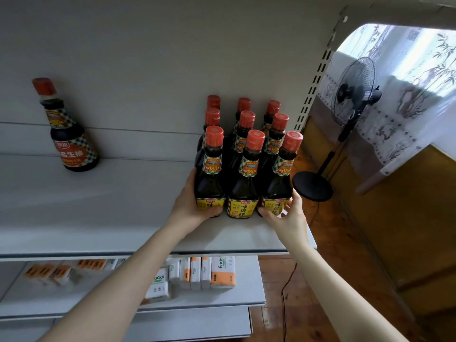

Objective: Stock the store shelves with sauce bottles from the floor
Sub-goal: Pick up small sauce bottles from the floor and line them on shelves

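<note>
Bare forearms reach up from the bottom edge to a white shelf [111, 218]. L hand [191, 206] cups the front-left bottle [211, 174], palm on its left side, fingers curled under the yellow label at the base. R hand [290, 217] grips the front-right bottle [280, 178] low down, thumb across the label, fingers round the right side. Front-mid bottle [244, 178] stands between them, touching both neighbours; neither hand is on it.

Behind the front row are 2 more rows of 3, so a 3x3 block of dark sauce bottles w/ red caps, all upright, packed tight at the shelf's right end near the slotted upright [313, 87]. Rear rows [246, 119] mostly hidden, only caps and necks show.

Well apart to the left, a lone bottle [67, 129] w/ an orange-red label stands near the back panel.

Lower shelf under the arms holds tissue packs [219, 272] marked "Facial", white and orange; those at left are blurred.

Right of the unit: wood floor, a black pedestal fan [355, 85], and a curtained window [419, 58] behind it.
</note>
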Available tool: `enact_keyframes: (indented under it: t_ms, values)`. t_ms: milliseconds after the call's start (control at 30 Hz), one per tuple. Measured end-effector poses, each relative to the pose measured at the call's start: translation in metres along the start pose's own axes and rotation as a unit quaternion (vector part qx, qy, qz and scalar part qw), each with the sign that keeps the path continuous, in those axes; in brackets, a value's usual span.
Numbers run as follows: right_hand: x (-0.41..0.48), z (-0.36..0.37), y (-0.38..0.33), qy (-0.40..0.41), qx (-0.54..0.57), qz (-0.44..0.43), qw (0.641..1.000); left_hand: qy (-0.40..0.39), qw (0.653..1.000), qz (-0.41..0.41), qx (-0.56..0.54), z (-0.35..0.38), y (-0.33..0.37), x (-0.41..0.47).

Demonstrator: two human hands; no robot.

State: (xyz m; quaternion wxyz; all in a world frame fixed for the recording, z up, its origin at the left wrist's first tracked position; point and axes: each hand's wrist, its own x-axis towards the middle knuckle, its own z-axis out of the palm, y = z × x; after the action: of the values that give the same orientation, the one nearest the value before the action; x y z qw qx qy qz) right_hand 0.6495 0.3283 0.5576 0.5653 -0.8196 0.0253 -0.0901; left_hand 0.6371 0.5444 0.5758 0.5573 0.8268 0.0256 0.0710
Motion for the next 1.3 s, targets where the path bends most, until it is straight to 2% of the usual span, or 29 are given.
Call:
enact_keyframes:
  t_ms: [300, 567, 700, 800, 867, 967, 1067, 1300]
  values:
    - [0.013, 0.000, 0.003, -0.016, 0.011, -0.002, 1.000, 0.009, 0.999, -0.028, -0.014, -0.001, -0.004, 0.003]
    - [0.013, -0.002, -0.002, -0.032, 0.008, 0.011, 0.999, 0.005, 1.000, -0.017, -0.022, 0.001, 0.003, 0.002]
    - [0.012, -0.001, 0.000, -0.021, 0.007, 0.008, 1.000, 0.038, 0.999, -0.024, -0.026, 0.005, 0.009, -0.010]
    - [0.011, -0.001, 0.003, -0.021, 0.013, 0.011, 1.000, 0.138, 0.989, -0.035, 0.024, 0.013, -0.003, -0.034]
    - [0.009, -0.002, 0.005, -0.030, 0.017, 0.018, 0.999, 0.167, 0.984, -0.013, 0.063, 0.024, -0.010, -0.052]
    - [0.007, -0.001, 0.008, -0.031, 0.012, 0.016, 0.999, 0.093, 0.984, 0.000, 0.153, 0.045, -0.010, -0.063]
    - [0.008, 0.000, 0.008, -0.025, 0.018, 0.016, 0.999, 0.068, 0.959, -0.019, 0.275, 0.057, -0.001, -0.046]
    - [0.009, 0.000, 0.011, -0.011, 0.011, -0.003, 1.000, 0.096, 0.947, -0.062, 0.300, 0.070, 0.003, -0.023]
